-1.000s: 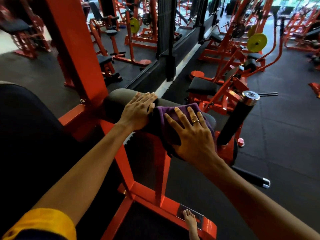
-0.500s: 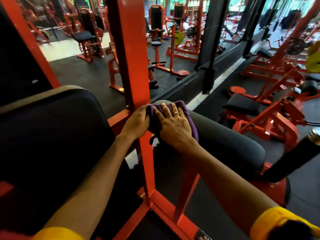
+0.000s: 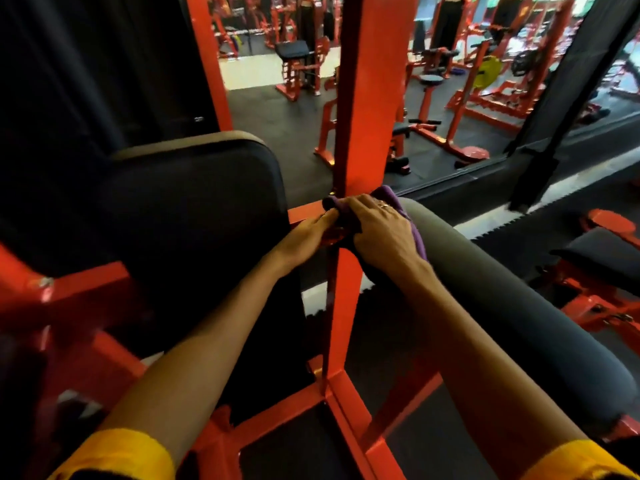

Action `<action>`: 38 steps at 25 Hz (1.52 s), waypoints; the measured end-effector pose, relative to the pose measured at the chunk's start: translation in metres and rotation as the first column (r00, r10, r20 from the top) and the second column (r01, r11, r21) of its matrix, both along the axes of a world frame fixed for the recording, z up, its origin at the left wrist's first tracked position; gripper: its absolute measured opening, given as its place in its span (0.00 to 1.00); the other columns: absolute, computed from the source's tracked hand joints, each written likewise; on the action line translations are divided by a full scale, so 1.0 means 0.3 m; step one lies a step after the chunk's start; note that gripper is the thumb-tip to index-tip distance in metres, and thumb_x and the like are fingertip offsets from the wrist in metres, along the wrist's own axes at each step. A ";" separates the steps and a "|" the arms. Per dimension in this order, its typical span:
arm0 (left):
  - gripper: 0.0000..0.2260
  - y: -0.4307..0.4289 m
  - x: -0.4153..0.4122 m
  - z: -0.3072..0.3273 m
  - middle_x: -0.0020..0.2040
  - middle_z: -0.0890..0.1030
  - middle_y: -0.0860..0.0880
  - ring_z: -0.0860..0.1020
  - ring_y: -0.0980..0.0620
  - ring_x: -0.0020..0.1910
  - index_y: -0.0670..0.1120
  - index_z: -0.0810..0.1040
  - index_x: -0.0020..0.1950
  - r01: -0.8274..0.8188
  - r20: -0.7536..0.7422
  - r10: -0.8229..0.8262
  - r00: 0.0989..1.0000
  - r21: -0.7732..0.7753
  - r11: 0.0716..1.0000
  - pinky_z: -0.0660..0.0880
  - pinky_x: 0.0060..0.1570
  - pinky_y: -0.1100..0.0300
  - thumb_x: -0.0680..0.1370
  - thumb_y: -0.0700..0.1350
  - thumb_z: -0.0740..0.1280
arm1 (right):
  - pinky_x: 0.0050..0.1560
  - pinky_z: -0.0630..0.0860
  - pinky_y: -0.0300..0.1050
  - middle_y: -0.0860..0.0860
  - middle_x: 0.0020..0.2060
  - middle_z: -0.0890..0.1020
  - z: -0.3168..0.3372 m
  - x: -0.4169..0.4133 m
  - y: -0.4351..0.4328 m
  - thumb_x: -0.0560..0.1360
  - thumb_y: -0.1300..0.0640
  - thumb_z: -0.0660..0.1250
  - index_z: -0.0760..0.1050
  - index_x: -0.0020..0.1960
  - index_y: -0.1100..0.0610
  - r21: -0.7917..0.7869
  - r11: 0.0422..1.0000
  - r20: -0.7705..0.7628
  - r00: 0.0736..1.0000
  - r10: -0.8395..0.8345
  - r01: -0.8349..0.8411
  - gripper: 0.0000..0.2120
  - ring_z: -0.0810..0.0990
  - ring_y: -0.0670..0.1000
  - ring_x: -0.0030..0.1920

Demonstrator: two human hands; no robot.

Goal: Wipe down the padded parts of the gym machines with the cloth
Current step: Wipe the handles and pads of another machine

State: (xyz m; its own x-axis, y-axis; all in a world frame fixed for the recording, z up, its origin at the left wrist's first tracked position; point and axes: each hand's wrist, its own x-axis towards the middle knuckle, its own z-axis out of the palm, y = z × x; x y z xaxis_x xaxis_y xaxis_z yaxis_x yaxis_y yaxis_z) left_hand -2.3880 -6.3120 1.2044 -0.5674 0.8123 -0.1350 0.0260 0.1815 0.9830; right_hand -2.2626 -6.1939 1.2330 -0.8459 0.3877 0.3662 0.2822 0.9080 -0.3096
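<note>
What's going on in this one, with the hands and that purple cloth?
A person is wiping a gym machine. The right hand holds a purple cloth over the end of the grey roller pad, right beside the red upright post. The left hand meets the cloth's edge by the post; whether it pinches it is unclear.

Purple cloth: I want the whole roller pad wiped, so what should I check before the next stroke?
1. Right hand grips the purple cloth: ok.
2. Cloth sits on the roller pad, at its end by the orange post: ok.
3. Left hand touches the cloth's edge: ok.
4. Pad's top bare toward its far end: ok.
5. Pad's underside wiped: cannot tell.
</note>
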 end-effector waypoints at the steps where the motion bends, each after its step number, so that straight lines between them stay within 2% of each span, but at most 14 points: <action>1: 0.20 -0.036 0.017 0.017 0.63 0.82 0.46 0.82 0.54 0.55 0.45 0.75 0.73 -0.028 0.021 0.028 0.999 0.006 1.000 0.78 0.51 0.67 0.85 0.54 0.58 | 0.63 0.70 0.47 0.43 0.69 0.75 0.013 0.011 -0.022 0.75 0.59 0.68 0.70 0.74 0.43 -0.023 0.999 -0.002 0.999 0.045 -0.045 0.30 0.74 0.50 0.69; 2: 0.21 -0.064 0.027 0.019 0.61 0.83 0.44 0.83 0.53 0.53 0.44 0.76 0.71 -0.061 0.073 0.059 0.996 0.032 0.998 0.79 0.48 0.66 0.85 0.56 0.60 | 0.61 0.71 0.48 0.43 0.70 0.75 0.021 0.015 -0.050 0.75 0.61 0.67 0.68 0.75 0.44 -0.033 0.994 0.005 0.995 0.100 -0.100 0.30 0.74 0.50 0.69; 6: 0.17 -0.236 0.039 0.024 0.58 0.85 0.43 0.82 0.44 0.59 0.46 0.82 0.60 -0.223 0.197 0.198 0.960 0.118 0.968 0.77 0.64 0.50 0.77 0.55 0.70 | 0.56 0.74 0.53 0.45 0.68 0.74 -0.019 -0.017 -0.174 0.79 0.53 0.68 0.64 0.76 0.45 -0.066 0.934 -0.043 0.936 0.350 -0.352 0.28 0.76 0.54 0.64; 9: 0.18 -0.371 0.033 0.009 0.49 0.84 0.46 0.82 0.48 0.51 0.47 0.82 0.52 -0.422 0.131 0.407 0.904 0.111 0.900 0.77 0.55 0.52 0.64 0.50 0.73 | 0.69 0.71 0.51 0.47 0.70 0.70 -0.038 -0.058 -0.227 0.71 0.46 0.78 0.63 0.78 0.47 -0.251 0.780 -0.042 0.812 0.582 -0.573 0.40 0.70 0.51 0.71; 12: 0.05 -0.471 0.015 0.011 0.42 0.84 0.51 0.82 0.52 0.46 0.48 0.80 0.48 -0.590 0.030 0.591 0.806 0.118 0.798 0.77 0.47 0.56 0.73 0.41 0.70 | 0.74 0.64 0.45 0.45 0.73 0.65 0.013 -0.113 -0.276 0.68 0.39 0.80 0.59 0.79 0.44 -0.409 0.665 -0.018 0.735 0.678 -0.624 0.47 0.64 0.47 0.74; 14: 0.11 -0.504 0.000 0.016 0.33 0.82 0.56 0.79 0.60 0.35 0.48 0.78 0.46 -0.632 0.010 0.640 0.768 0.172 0.756 0.74 0.39 0.62 0.77 0.31 0.64 | 0.67 0.69 0.43 0.47 0.71 0.70 0.059 -0.158 -0.291 0.69 0.43 0.80 0.62 0.79 0.48 -0.380 0.726 0.091 0.758 0.646 -0.573 0.45 0.70 0.45 0.67; 16: 0.14 -0.521 -0.007 0.018 0.29 0.80 0.58 0.77 0.63 0.30 0.47 0.77 0.44 -0.663 0.016 0.674 0.738 0.199 0.721 0.72 0.35 0.64 0.77 0.28 0.62 | 0.55 0.72 0.42 0.47 0.62 0.77 0.113 -0.200 -0.288 0.71 0.44 0.79 0.71 0.73 0.52 -0.300 0.799 0.267 0.758 0.595 -0.521 0.34 0.76 0.46 0.56; 18: 0.10 -0.538 -0.007 0.024 0.30 0.80 0.56 0.76 0.60 0.31 0.47 0.78 0.43 -0.666 0.021 0.679 0.733 0.226 0.711 0.72 0.35 0.63 0.73 0.32 0.65 | 0.48 0.71 0.44 0.48 0.54 0.80 0.174 -0.234 -0.283 0.72 0.43 0.77 0.78 0.66 0.52 -0.188 0.827 0.388 0.733 0.559 -0.530 0.25 0.77 0.49 0.50; 22: 0.09 -0.585 -0.020 0.050 0.33 0.80 0.57 0.76 0.60 0.34 0.46 0.78 0.41 -0.616 -0.108 0.652 0.751 0.243 0.749 0.72 0.39 0.61 0.63 0.37 0.65 | 0.57 0.72 0.47 0.45 0.56 0.76 0.285 -0.261 -0.270 0.73 0.44 0.76 0.78 0.65 0.48 -0.117 0.796 0.416 0.699 0.582 -0.594 0.22 0.76 0.51 0.56; 25: 0.18 -0.646 -0.044 0.052 0.49 0.85 0.51 0.82 0.53 0.51 0.52 0.80 0.52 -0.580 -0.330 0.599 0.730 0.167 0.798 0.76 0.55 0.57 0.63 0.43 0.69 | 0.58 0.75 0.50 0.47 0.55 0.78 0.296 -0.268 -0.284 0.75 0.46 0.75 0.77 0.65 0.47 -0.164 0.772 0.431 0.659 0.616 -0.614 0.20 0.78 0.52 0.54; 28: 0.23 -0.676 -0.046 0.046 0.57 0.82 0.50 0.80 0.50 0.59 0.49 0.77 0.62 -0.582 -0.432 0.569 0.700 0.118 0.805 0.74 0.60 0.61 0.66 0.45 0.71 | 0.51 0.76 0.48 0.49 0.52 0.81 0.250 -0.285 -0.293 0.75 0.49 0.75 0.75 0.58 0.44 -0.185 0.747 0.321 0.680 0.660 -0.638 0.14 0.79 0.49 0.45; 30: 0.25 -0.675 -0.045 0.027 0.55 0.81 0.52 0.79 0.53 0.58 0.47 0.75 0.65 -0.598 -0.474 0.579 0.663 0.130 0.791 0.73 0.57 0.67 0.67 0.43 0.70 | 0.53 0.77 0.51 0.48 0.54 0.81 0.214 -0.288 -0.292 0.75 0.51 0.76 0.75 0.58 0.44 -0.194 0.750 0.228 0.714 0.662 -0.632 0.14 0.80 0.50 0.49; 35: 0.28 -0.678 -0.080 -0.013 0.59 0.81 0.49 0.79 0.53 0.61 0.41 0.74 0.68 -0.561 -0.506 0.560 0.656 0.170 0.810 0.74 0.64 0.60 0.68 0.44 0.72 | 0.52 0.79 0.56 0.41 0.49 0.79 0.127 -0.289 -0.305 0.75 0.48 0.75 0.74 0.56 0.40 -0.169 0.745 0.051 0.749 0.661 -0.645 0.13 0.80 0.49 0.48; 38: 0.24 -0.687 -0.107 -0.032 0.58 0.80 0.55 0.79 0.60 0.60 0.48 0.74 0.66 -0.537 -0.481 0.569 0.666 0.221 0.814 0.74 0.64 0.62 0.71 0.40 0.72 | 0.54 0.79 0.55 0.37 0.49 0.79 0.102 -0.313 -0.303 0.74 0.45 0.74 0.73 0.53 0.36 -0.160 0.719 -0.006 0.729 0.685 -0.677 0.12 0.80 0.46 0.49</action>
State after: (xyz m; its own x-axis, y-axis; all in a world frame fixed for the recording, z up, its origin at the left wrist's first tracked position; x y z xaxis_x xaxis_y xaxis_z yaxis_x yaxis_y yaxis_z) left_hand -2.4200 -6.5181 1.1949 -0.8839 0.3235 0.3377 0.4287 0.2719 0.8616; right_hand -2.3564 -6.2849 1.2635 -0.9173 -0.2562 0.3047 -0.3762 0.8084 -0.4527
